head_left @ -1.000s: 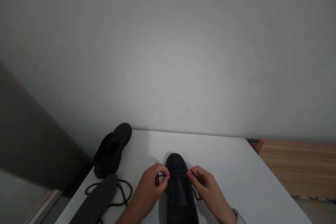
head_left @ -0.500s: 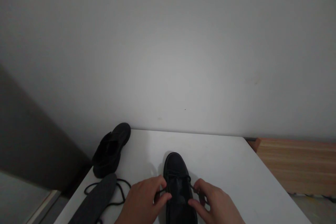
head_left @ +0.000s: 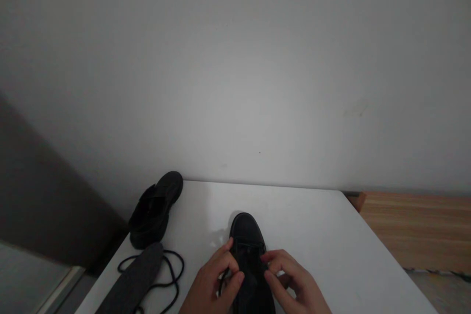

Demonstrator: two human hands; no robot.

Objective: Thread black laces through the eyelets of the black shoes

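Observation:
A black shoe [head_left: 246, 227] lies on the white table with its toe pointing away from me; its heel is cut off by the lower picture edge. My left hand [head_left: 217, 274] is at the shoe's left side, fingers bent and thumb over the opening, with a dark shoelace [head_left: 220, 285] running beneath it. On the right side, my right hand [head_left: 292, 277] pinches thumb and forefinger close to the shoe's edge, where the lace end is mostly hidden by the fingers.
Another black shoe [head_left: 152, 211] stands at the table's back left corner. A grey insole [head_left: 134, 279] lies before it, beside a loose black lace [head_left: 172, 274]. The white table [head_left: 305, 216] meets a pale wall [head_left: 235, 83]; wooden boards [head_left: 412, 230] are to the right.
Both hands have shifted closer in over the shoe. The lace stretches that showed between shoe and fingers on each side are now shorter or hidden. The shoe has barely moved.

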